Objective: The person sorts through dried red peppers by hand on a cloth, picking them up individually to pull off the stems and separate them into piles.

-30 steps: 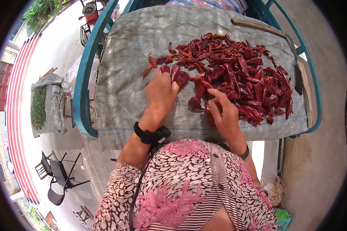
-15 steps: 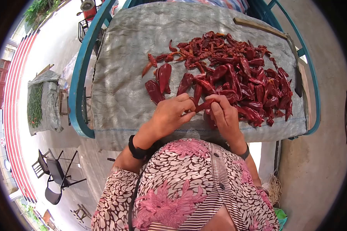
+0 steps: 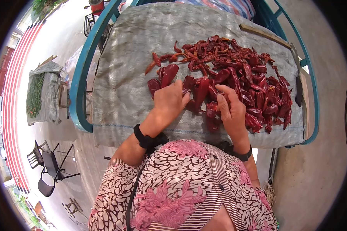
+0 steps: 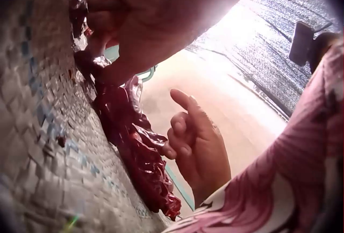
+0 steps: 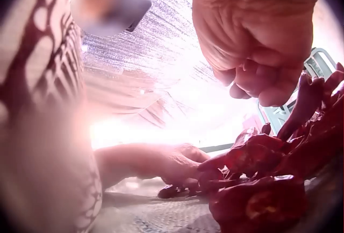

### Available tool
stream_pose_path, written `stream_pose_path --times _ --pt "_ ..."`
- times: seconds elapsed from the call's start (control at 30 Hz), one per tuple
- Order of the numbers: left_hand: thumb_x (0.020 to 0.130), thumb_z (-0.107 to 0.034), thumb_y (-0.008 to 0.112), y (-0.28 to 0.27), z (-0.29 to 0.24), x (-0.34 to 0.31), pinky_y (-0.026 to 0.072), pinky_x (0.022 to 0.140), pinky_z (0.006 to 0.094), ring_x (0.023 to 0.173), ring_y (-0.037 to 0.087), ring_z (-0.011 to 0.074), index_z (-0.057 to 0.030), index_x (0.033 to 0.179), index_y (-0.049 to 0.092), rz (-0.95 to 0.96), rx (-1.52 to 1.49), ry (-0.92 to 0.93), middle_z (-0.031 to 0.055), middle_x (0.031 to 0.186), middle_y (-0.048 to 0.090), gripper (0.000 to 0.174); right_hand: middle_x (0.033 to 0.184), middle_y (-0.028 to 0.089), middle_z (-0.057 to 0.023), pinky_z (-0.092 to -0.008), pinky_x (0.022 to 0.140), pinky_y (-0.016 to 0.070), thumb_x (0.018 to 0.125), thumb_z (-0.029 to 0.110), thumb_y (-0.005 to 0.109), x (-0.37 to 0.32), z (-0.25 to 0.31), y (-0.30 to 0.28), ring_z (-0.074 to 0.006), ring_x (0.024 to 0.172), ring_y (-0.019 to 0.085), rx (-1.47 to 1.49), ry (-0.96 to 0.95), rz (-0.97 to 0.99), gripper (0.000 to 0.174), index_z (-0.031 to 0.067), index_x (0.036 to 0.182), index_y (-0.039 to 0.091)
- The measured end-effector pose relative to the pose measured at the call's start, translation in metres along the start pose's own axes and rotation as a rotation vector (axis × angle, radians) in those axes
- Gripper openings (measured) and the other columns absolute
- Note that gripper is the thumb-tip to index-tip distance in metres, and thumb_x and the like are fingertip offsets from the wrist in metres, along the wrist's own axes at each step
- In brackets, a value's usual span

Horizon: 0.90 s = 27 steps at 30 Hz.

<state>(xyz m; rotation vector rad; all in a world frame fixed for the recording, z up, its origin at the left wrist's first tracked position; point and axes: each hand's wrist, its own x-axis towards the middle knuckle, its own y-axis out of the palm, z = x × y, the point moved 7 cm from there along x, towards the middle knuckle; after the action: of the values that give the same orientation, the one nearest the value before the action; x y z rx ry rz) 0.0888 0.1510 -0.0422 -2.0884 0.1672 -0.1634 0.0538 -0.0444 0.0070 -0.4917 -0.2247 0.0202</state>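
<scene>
From the head, the chillies (image 3: 235, 77) lie heaped on the right of a woven sack (image 3: 127, 77) spread inside a teal rail (image 3: 80, 88). The left hand (image 3: 172, 99) bends over the few at the heap's near-left edge, and the right hand (image 3: 232, 111) lies flat on the heap just beside it. The left wrist view shows the left hand (image 4: 156, 23) with fingers curled down onto dark pods against the weave. Opposite it the right hand (image 4: 199, 149) is relaxed, its forefinger lifted and the other fingertips touching a long pod. From the right wrist, the right hand (image 5: 252, 34) hangs loosely curled above the chillies (image 5: 263, 195), gripping nothing, while the left hand (image 5: 156, 166) pinches one pod's end. Judged from this, drawing pods out singly with a light grip should keep brittle skins whole.
</scene>
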Motion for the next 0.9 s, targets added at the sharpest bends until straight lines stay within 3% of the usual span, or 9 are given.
stream_pose_path --times 0.07,0.17,0.33,0.4,0.5,0.6,0.7,0.8,0.9 --pt "0.087 -0.030 0.074 -0.011 -0.002 -0.004 0.0529 0.065 0.0457 0.076 0.070 0.0354 -0.0064 0.108 0.063 -0.082 -0.044 0.026 0.0107 0.080 0.069 0.034 0.072 0.059 -0.0050 -0.0286 0.058 0.0460 0.104 0.017 0.063 -0.002 -0.001 0.000 -0.0127 0.061 0.056 0.015 0.052 0.003 0.031 0.0055 0.133 0.060" --pt "0.083 -0.026 0.077 -0.023 -0.010 -0.009 0.0514 0.060 0.0407 0.068 0.069 0.0280 -0.0089 0.107 0.064 0.057 -0.174 -0.083 0.0054 0.072 0.067 0.032 0.073 0.060 -0.0060 -0.0297 0.058 0.0470 0.104 0.017 0.062 0.000 0.003 0.000 -0.0150 0.061 0.058 0.062 0.090 0.030 0.028 0.0055 0.129 0.062" --pt "0.078 -0.023 0.082 -0.031 -0.038 -0.026 0.0475 0.054 0.0340 0.059 0.065 0.0210 -0.0114 0.107 0.066 0.024 -0.249 0.204 0.0007 0.065 0.062 0.034 0.078 0.065 -0.0109 -0.0324 0.059 0.0502 0.104 0.017 0.061 0.002 0.011 0.013 -0.0220 0.065 0.067 0.021 -0.059 0.109 0.023 0.0048 0.124 0.063" --pt "0.078 -0.025 0.083 -0.029 -0.040 -0.026 0.0474 0.054 0.0340 0.059 0.065 0.0208 -0.0118 0.106 0.066 0.029 -0.230 0.257 0.0005 0.065 0.061 0.035 0.085 0.068 -0.0139 -0.0327 0.061 0.0519 0.104 0.016 0.061 0.000 0.004 0.014 -0.0247 0.069 0.070 0.030 0.009 0.126 0.020 0.0047 0.120 0.064" --pt "0.080 -0.027 0.084 -0.033 -0.039 -0.024 0.0492 0.057 0.0345 0.068 0.067 0.0209 -0.0095 0.105 0.066 0.040 -0.219 0.285 0.0040 0.074 0.062 0.036 0.084 0.068 -0.0123 -0.0314 0.059 0.0509 0.104 0.014 0.060 0.000 -0.005 0.007 -0.0211 0.067 0.069 -0.003 0.029 0.086 0.020 0.0045 0.121 0.063" --pt "0.083 -0.028 0.082 -0.051 -0.011 -0.010 0.0521 0.065 0.0383 0.079 0.068 0.0253 -0.0078 0.109 0.064 -0.246 -0.164 0.116 0.0086 0.089 0.062 0.037 0.082 0.068 -0.0074 -0.0278 0.057 0.0487 0.105 0.014 0.058 0.002 -0.003 -0.009 -0.0135 0.064 0.064 0.056 0.079 -0.042 0.024 0.0038 0.127 0.062" --pt "0.085 -0.023 0.078 -0.063 -0.001 -0.003 0.0543 0.071 0.0472 0.089 0.067 0.0379 -0.0044 0.113 0.061 -0.310 -0.015 0.085 0.0151 0.106 0.061 0.037 0.089 0.067 -0.0022 -0.0211 0.057 0.0464 0.106 0.013 0.058 0.006 0.003 -0.018 -0.0049 0.066 0.056 0.267 0.086 -0.190 0.032 0.0015 0.136 0.057" --pt "0.086 -0.021 0.079 -0.045 0.020 0.001 0.0531 0.074 0.0443 0.086 0.067 0.0342 -0.0089 0.121 0.061 -0.203 0.085 0.079 0.0118 0.106 0.061 0.041 0.093 0.067 -0.0041 -0.0217 0.058 0.0470 0.103 0.010 0.062 0.008 0.002 -0.011 -0.0059 0.068 0.058 0.141 0.062 -0.136 0.031 0.0021 0.133 0.059" --pt "0.090 -0.017 0.074 -0.044 0.026 0.000 0.0531 0.073 0.0424 0.085 0.066 0.0356 -0.0071 0.119 0.063 -0.180 0.016 -0.003 0.0127 0.105 0.064 0.033 0.091 0.068 -0.0071 -0.0263 0.060 0.0496 0.101 0.006 0.064 0.008 0.003 -0.003 -0.0112 0.068 0.060 0.034 0.016 -0.052 0.028 0.0033 0.129 0.063"
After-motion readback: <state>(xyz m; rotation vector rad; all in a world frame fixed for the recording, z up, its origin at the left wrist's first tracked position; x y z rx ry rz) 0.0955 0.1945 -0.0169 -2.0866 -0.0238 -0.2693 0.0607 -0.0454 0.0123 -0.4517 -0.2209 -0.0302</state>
